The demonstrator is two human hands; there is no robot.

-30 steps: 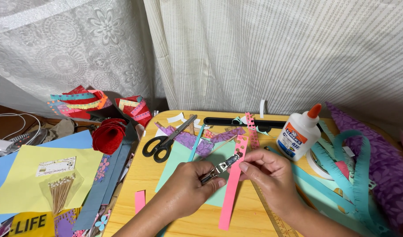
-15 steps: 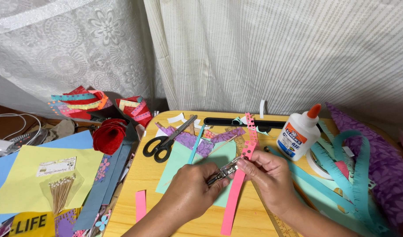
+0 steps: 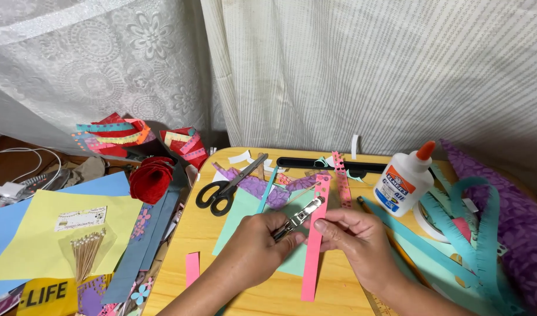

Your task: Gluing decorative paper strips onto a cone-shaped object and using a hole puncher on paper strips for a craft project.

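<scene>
My left hand (image 3: 254, 246) is closed around a small metal hole punch (image 3: 297, 217), fingers wrapped on the handle end, its head pointing to 2 o'clock. My right hand (image 3: 353, 237) pinches a long pink paper strip (image 3: 314, 246), thumb and fingertips together on its right edge near mid-length. The strip runs nearly straight 12-to-6 between both hands; its top end already has a row of punched holes. The punch head sits on the strip's left edge, just below those holes. Can't tell whether the punch is biting the paper or just touching it.

Everything rests over a mint green sheet (image 3: 245, 213) on the yellow table (image 3: 207, 231).

Around it:
- Black-handled scissors (image 3: 224, 188) at 10 o'clock from my left hand, blades aimed at 1 o'clock.
- White glue bottle (image 3: 404, 180) with orange cap at 2 o'clock from my right hand, upright.
- Second punched pink strip (image 3: 341, 178) at 12, beside a black slot (image 3: 321, 164) in the table's far edge.
- Short pink offcut (image 3: 192, 268) at 8 o'clock from my left hand, well apart.
- Teal fringed strips (image 3: 485, 228) and purple paper (image 3: 520, 222) at 3 o'clock.
- Red paper rose (image 3: 150, 178) off the table's left edge; yellow sheet (image 3: 34, 234) with a bundle of pins (image 3: 87, 251) further left.
</scene>
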